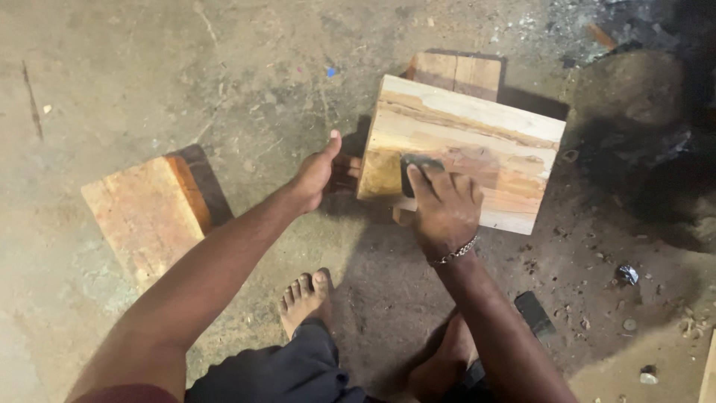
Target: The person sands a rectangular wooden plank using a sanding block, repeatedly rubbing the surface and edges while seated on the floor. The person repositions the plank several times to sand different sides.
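Two hands at wooden board [462, 153] on concrete floor [149, 67]: right hand [445, 209] closed over dark sanding block [415, 168], left hand [317, 175] gripping board's edge; surface partly smoothed, grain patches remaining.

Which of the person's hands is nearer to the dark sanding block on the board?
Right. The right hand presses on the dark block atop the board. The left hand grips the board's left edge, apart from the block.
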